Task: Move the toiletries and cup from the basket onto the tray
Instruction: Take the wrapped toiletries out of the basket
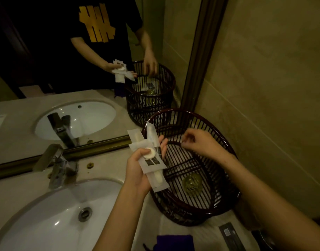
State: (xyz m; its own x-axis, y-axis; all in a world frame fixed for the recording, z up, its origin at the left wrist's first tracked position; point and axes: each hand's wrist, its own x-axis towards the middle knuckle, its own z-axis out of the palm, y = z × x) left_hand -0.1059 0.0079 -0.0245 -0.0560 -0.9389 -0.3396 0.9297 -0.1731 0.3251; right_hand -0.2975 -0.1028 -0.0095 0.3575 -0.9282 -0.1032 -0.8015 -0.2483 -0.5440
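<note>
A dark slatted basket (226, 147) stands on the counter against the right wall. A clear glass cup (191, 183) lies at its bottom. My left hand (137, 171) hovers at the basket's left rim, shut on a bundle of white toiletry packets (152, 160) with a small round soap on top. My right hand (201, 140) hangs over the far half of the basket, fingers curled together; I cannot tell whether anything is pinched in them. No tray is clearly visible.
A white sink (52, 220) with a chrome tap (56, 163) fills the left of the counter. A mirror (65, 51) behind shows the person and basket reflected. A purple cloth (175, 241) and a dark packet (230, 234) lie at the near edge.
</note>
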